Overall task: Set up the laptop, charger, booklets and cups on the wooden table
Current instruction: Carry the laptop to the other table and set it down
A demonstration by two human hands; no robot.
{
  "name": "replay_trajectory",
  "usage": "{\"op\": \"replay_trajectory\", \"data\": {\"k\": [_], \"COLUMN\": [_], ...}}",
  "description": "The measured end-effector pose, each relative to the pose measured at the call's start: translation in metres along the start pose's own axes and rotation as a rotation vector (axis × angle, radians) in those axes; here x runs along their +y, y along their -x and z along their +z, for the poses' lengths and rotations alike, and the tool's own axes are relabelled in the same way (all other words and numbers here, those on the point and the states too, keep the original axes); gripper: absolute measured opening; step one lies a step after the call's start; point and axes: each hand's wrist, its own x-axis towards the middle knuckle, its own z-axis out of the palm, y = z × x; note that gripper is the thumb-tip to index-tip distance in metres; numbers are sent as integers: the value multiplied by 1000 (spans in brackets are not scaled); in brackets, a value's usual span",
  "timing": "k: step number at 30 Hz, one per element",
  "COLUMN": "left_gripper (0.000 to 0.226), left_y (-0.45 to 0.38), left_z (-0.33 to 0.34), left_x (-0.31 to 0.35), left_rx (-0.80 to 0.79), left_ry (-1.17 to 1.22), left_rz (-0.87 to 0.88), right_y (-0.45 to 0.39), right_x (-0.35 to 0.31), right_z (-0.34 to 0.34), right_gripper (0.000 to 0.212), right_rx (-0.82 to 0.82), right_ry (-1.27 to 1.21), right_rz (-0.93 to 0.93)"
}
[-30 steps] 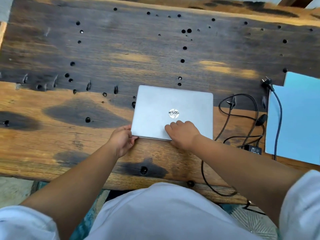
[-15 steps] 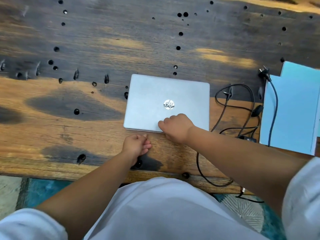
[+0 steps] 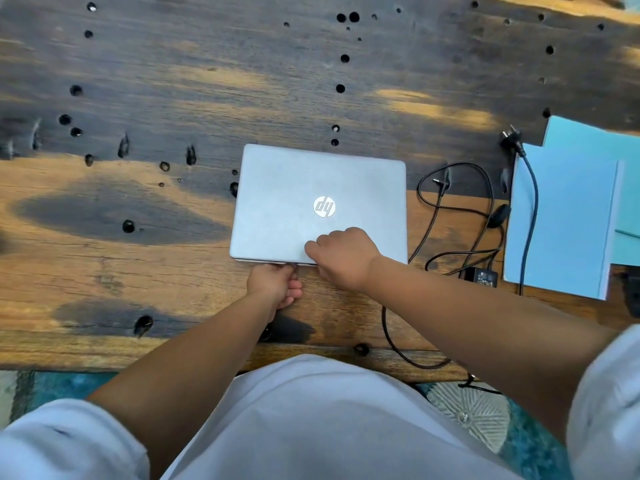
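Observation:
A closed silver laptop (image 3: 311,188) lies flat in the middle of the wooden table (image 3: 138,271). My left hand (image 3: 275,284) is at the middle of its front edge, fingers curled against the edge. My right hand (image 3: 343,256) rests on the lid near the front, fingers bent, thumb at the edge. The black charger (image 3: 481,276) lies to the right of the laptop, its cable looped, its plug (image 3: 512,140) further back. Light blue booklets (image 3: 564,220) lie at the far right, with the cable running across them. No cups are in view.
The table top is dark and scorched, with several holes across it. Part of the charger cable hangs over the near table edge (image 3: 398,351). A teal patterned rug (image 3: 478,410) shows below the table, and my white clothing fills the bottom.
My left hand has moved from the laptop's front left corner to the middle of its front edge. My right hand stays on the lid. The laptop remains closed.

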Motion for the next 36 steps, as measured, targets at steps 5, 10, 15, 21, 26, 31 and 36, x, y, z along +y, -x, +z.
{"op": "replay_trajectory", "data": {"k": [5, 10, 15, 21, 26, 31, 36], "left_gripper": [38, 42, 42, 41, 40, 40, 41], "left_y": [2, 2, 1, -1, -2, -3, -3], "left_z": [-1, -3, -5, -7, -8, -7, -7], "left_x": [1, 3, 4, 7, 8, 9, 11], "left_rx": [-10, -36, -53, -71, -79, -77, -52], "left_ry": [-11, -36, -61, -112, -129, -131, -177], "left_rz": [14, 19, 11, 23, 14, 10, 15], "right_y": [9, 21, 27, 31, 28, 19, -1], "right_x": [1, 5, 8, 25, 51, 70, 96], "right_z": [-9, -25, -41, -77, -112, -138, -165], "right_gripper": [17, 15, 10, 15, 25, 22, 14], "right_rx": [109, 281, 347, 361, 296, 412, 524], "right_ry": [-26, 21, 9, -104, -97, -184, -371], "right_rz": [2, -38, -12, 50, 68, 200, 348]}}
